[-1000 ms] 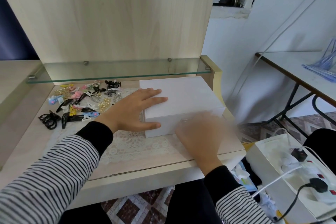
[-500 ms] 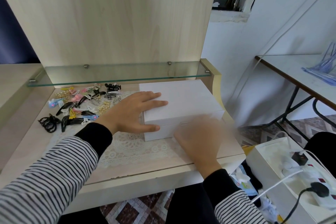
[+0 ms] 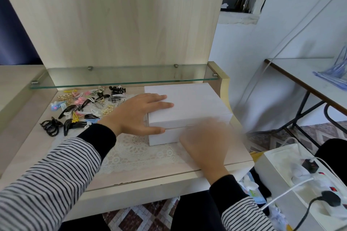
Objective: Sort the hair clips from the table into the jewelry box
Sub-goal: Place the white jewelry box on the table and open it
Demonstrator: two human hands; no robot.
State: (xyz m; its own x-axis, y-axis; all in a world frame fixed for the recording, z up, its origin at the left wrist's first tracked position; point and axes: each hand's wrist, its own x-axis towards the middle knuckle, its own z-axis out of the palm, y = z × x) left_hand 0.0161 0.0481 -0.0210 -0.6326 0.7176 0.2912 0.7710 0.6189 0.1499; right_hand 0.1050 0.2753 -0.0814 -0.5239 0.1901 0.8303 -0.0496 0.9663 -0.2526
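Closed jewelry box, long axis left–right, front facing the person. Left hand lies flat, fingers straight, on its lid; right hand, motion-blurred, covers the front: grip indeterminable.

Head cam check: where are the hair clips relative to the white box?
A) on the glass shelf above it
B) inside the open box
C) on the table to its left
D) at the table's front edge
C: the hair clips lie spread on the table to the left of the closed jewelry box, below the glass shelf.
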